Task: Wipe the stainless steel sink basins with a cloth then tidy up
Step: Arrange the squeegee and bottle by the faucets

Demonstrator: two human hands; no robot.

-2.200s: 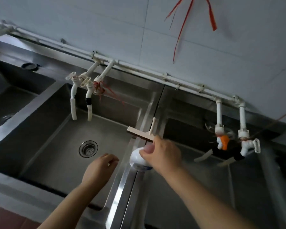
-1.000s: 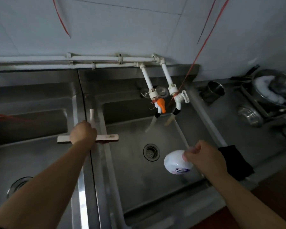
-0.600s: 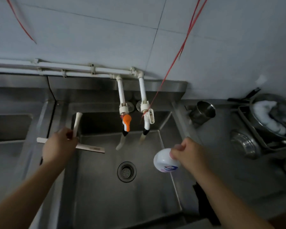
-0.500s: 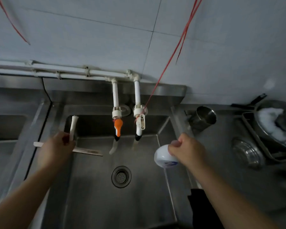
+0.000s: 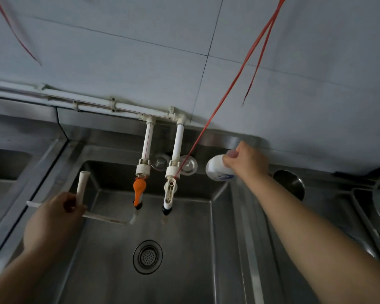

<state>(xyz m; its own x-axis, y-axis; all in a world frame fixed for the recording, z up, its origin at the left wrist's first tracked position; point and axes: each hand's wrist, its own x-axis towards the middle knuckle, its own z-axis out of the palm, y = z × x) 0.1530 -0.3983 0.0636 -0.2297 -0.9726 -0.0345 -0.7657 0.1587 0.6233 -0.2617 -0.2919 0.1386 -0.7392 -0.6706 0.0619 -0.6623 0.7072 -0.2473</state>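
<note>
Biggest worry: my right hand [image 5: 246,164] is curled round the white bottle [image 5: 217,170], tipped over the far right corner of the sink basin [image 5: 184,249]; it could slip in. Basin holds nothing I can see. Left hand [image 5: 53,218] grips a T-shaped scraper [image 5: 82,185] that could clip the taps [image 5: 139,191].
</note>
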